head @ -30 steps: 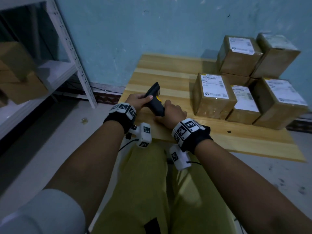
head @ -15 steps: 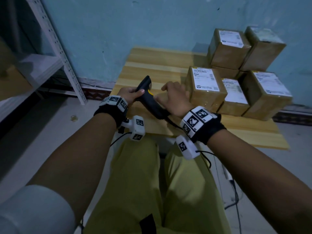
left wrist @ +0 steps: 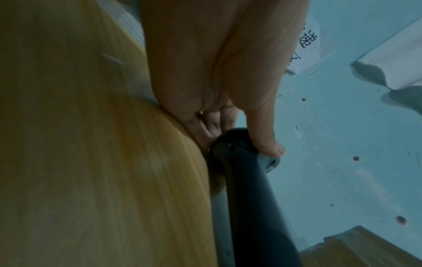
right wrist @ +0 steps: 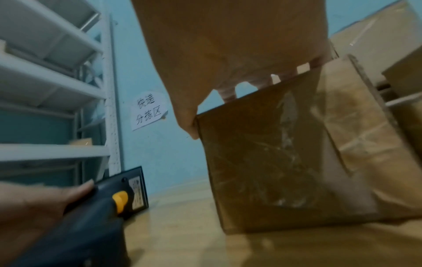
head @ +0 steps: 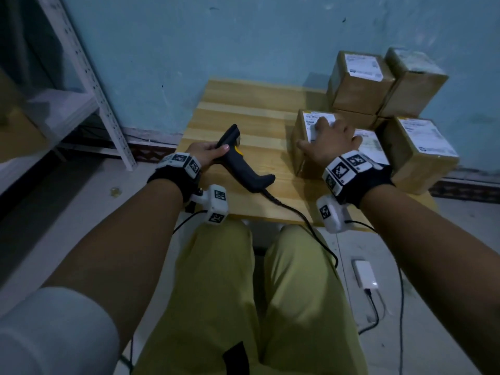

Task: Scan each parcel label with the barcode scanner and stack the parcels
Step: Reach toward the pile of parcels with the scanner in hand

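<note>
1. We've got our left hand (head: 207,155) wrapped around the dark grey pistol-grip barcode scanner with the yellow trigger (head: 238,158). The thumb lies along its top, and the left wrist view shows the fingers (left wrist: 213,124) curled underneath, clamped on the head end.
2. The scanner lies low over the light wooden slatted counter (head: 243,117), left of the boxes, with its handle pointing back toward us. Its black cable (head: 305,226) trails off the near edge down to the floor.
3. Our right hand (head: 328,139) sits on top of the nearest brown cardboard parcel with a white shipping label (head: 300,155). The fingers are spread apart and fairly flat across the label, while the thumb hangs down over the near left top edge.
4. That parcel stands on the counter at the front left of the group, touching a lower labelled cardboard parcel (head: 373,147) on its right.
5. A bigger taped brown box with a label on top (head: 422,152) sits at the far right, and two more cardboard boxes (head: 359,82) are stacked higher at the back against the pale blue wall (head: 243,36).
6. There's a white metal shelving rack (head: 81,77) off to the left, and a small white power bank (head: 365,274) on the floor by our yellow-green trousers (head: 216,293).
7. The right wrist view also catches a handwritten paper sign (right wrist: 148,113) stuck on the wall.
</note>
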`<state>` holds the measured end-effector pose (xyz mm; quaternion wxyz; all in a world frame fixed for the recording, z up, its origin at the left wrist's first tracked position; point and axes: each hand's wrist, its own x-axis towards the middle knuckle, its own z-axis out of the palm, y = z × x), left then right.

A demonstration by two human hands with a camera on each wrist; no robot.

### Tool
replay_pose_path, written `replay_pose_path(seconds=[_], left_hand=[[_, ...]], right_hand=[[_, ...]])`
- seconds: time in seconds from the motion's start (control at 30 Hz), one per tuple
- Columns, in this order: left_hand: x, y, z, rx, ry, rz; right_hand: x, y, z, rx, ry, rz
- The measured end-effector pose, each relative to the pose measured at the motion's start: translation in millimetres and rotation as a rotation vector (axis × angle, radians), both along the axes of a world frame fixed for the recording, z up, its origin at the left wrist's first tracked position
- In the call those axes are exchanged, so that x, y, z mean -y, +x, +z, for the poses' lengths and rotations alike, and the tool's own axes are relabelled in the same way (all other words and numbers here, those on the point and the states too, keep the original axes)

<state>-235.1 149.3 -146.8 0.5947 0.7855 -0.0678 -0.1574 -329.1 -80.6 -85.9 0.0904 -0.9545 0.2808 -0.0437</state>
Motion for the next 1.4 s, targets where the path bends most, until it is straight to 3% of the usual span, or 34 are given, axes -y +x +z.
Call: replay_pose_path(seconds=[0.27,0.43,0.57,0.73,0.93,1.07,1.13,1.23,1.3,1.4], left_hand=[[2.8,6.5,10.2,-0.208,-0.12,0.018],[-8.7,24.0,20.2,-0.157,0.016,0.107],[-10.3,30.1,18.0,-0.117,0.108,0.061],[-6.1,40.0,23.2,-0.19,0.08,0.065],[6.5,62.1,77.0,-0.093,-0.06,0.019],[32.6,63.1,109.3,-0.267,-0.092,-0.222],[39.1,68.9,112.5,-0.316,-0.138,-0.198],[35.2,86.5,109.9,-0.312,-0.173,-0.058],[29.2,102.8,106.4,-0.293,-0.16,-0.013],[26.9,128.4,103.8,-0.272,-0.147,0.031]], right_hand=[[2.4,-0.8,1.2,-0.002,0.024,0.002],[5.1,1.1,4.4,-0.027,0.003,0.026],[0.7,5.4,2.1,0.01,-0.036,0.036],[-13.5,21.2,8.5,-0.001,-0.028,0.103],[-41.1,55.3,48.9,0.251,0.039,0.207],[-74.9,88.0,68.8,0.401,0.052,0.3],[-81.9,102.7,70.6,0.397,0.046,0.324],[-73.7,117.6,68.3,0.4,0.196,0.398],[-64.3,128.1,66.7,0.436,0.445,0.387],[-56.9,153.6,63.6,0.345,0.83,0.291]])
